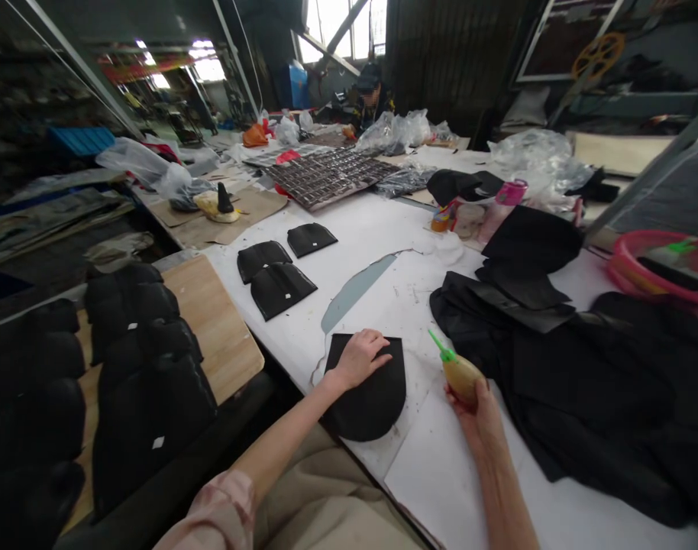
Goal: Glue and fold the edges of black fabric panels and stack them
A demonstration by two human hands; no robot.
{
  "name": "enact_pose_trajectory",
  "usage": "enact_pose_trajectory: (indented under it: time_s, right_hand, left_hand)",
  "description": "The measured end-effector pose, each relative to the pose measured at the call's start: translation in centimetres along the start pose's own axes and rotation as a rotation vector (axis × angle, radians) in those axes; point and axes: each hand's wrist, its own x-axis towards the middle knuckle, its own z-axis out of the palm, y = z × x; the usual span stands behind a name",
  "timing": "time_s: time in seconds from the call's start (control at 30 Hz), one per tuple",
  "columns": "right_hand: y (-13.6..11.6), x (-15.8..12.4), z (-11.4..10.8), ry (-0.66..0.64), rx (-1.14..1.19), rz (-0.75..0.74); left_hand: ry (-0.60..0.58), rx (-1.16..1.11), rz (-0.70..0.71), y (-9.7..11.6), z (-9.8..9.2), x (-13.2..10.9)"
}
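A black piece (pixel 367 405) with a straight far edge and a rounded near edge lies flat on the white-covered table (pixel 418 298). My left hand (pixel 363 357) rests on its upper part, palm down, fingers spread and holding nothing. To the right, my right hand (pixel 473 412) is wrapped round a yellowish squeeze bottle (pixel 462 378) with a green nozzle, which points up and to the left. Three black pieces with small white labels lie farther off, one of them here (pixel 283 290). A pile of black fabric (pixel 555 367) lies right of the bottle.
Black pieces (pixel 148 397) cover much of a wooden board (pixel 211 328) at the left. A pink basin (pixel 658 267) stands at the right. Farther back are a dark gridded sheet (pixel 331 174), plastic bags (pixel 395 131) and a seated person (pixel 372 95).
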Motion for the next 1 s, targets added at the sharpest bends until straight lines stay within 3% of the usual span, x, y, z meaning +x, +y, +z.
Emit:
enact_pose_trajectory:
  time_s: [0.33,0.5,0.67,0.83,0.93,1.0]
  right_hand:
    - [-0.3,-2.0,2.8,0.057,-0.388,-0.158]
    - [-1.0,-1.9,2.7,0.000,-0.642,-0.357]
    - [-1.9,-1.1,2.8,-0.065,-0.817,-0.439]
    - [-2.2,-1.3,4.7,-0.058,-0.709,-0.409]
    - [-1.9,-1.6,6.1,-0.054,-0.506,-0.279]
    - [-1.5,-1.8,7.1,-0.083,-0.375,-0.175]
  left_hand:
    - [-0.204,0.100,-0.014,3.5,1.9,-1.4]
    - [-0.258,0.099,-0.028,4.3,1.5,-1.4]
    - [-0.274,0.070,-0.069,4.8,1.9,-1.2]
    - [-0.247,-0.024,-0.078,4.8,1.7,-0.9]
    - [-0.268,-0.058,-0.077,5.4,-0.2,-1.4]
    - [-0.207,-0.108,-0.096,6.2,-2.2,-2.8]
